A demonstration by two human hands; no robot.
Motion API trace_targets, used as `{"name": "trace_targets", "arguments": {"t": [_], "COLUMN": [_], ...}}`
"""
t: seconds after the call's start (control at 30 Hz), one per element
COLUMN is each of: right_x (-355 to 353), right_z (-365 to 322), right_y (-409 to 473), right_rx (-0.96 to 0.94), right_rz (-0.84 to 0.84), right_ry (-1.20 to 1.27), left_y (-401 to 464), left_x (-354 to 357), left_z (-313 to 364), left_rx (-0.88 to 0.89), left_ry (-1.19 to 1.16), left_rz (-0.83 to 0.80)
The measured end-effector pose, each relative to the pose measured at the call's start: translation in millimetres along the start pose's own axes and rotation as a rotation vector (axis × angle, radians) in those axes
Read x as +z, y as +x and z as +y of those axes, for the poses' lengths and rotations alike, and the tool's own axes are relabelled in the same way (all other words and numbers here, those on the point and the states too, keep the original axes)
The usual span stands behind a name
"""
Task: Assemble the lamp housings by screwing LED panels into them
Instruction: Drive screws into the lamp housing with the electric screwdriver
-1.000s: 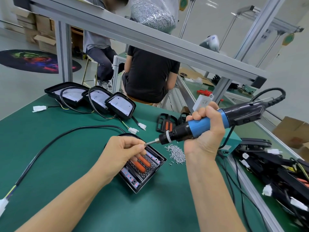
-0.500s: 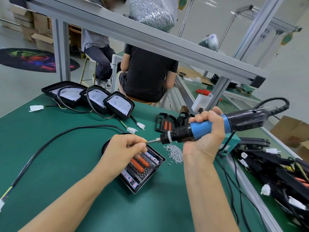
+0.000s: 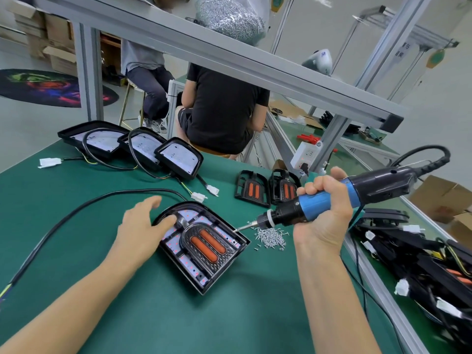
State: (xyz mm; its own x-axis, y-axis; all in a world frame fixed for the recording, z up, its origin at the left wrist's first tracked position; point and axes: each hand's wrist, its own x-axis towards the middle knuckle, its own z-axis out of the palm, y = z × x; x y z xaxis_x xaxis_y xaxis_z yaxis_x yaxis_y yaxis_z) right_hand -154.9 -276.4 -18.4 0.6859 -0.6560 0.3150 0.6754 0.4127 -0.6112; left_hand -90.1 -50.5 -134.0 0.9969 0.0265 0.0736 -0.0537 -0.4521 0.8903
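1. One green bench (image 3: 76,226) carries everything; the housing (image 3: 201,247) lies near its middle, face up, and serves as the landmark below.
2. Three more housings (image 3: 132,146) stand in a row well beyond the housing, at the bench's far edge, panels up and cables looped over them, likely set aside as finished or waiting.
3. Beyond the housing and to its right, two inserts (image 3: 268,187) with orange strips wait, probably for later units.
4. In the housing sits the LED panel (image 3: 178,241), white with small red dots, under a dark centre piece with two orange strips.
5. Right of the housing, the right hand (image 3: 324,213) is clenched around the driver (image 3: 329,198), tilted down so that its bit reaches the housing's right edge, apparently to seat a screw there.
6. At the housing's rounded near-left end, the left hand (image 3: 143,226) is released, fingers spread, thumb resting on the rim; I judge it steadies the housing against the driver's push.
7. Just right of the housing lies a pile of screws (image 3: 270,236), close to the bit for quick picking.
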Motion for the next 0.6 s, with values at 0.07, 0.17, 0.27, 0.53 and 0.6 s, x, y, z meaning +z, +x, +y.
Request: {"name": "trace_targets", "arguments": {"t": [0.07, 0.17, 0.27, 0.53, 0.6], "right_x": [-3.3, -6.2, -7.9, 0.7, 5.9], "right_z": [-0.3, 0.7, 3.3, 20.7, 27.9], "right_y": [0.5, 0.9, 0.9, 5.8, 7.2], "right_rx": [0.005, 0.006, 0.002, 0.011, -0.007], "right_rz": [-0.002, -0.011, -0.018, -0.012, -0.01], "right_ry": [-0.025, -0.051, -0.089, -0.048, -0.05], "left_y": [1.1, 7.5, 16.4, 28.8, 30.2], "left_x": [3.4, 5.9, 6.6, 14.4, 18.0], "left_z": [-6.6, -6.8, -2.4, 1.3, 1.4], "left_rx": [-0.07, -0.067, -0.078, -0.099, -0.12], "left_ry": [0.104, 0.313, 0.442, 0.43, 0.256], "left_rz": [-0.006, 0.009, -0.004, 0.043, 0.057]}}
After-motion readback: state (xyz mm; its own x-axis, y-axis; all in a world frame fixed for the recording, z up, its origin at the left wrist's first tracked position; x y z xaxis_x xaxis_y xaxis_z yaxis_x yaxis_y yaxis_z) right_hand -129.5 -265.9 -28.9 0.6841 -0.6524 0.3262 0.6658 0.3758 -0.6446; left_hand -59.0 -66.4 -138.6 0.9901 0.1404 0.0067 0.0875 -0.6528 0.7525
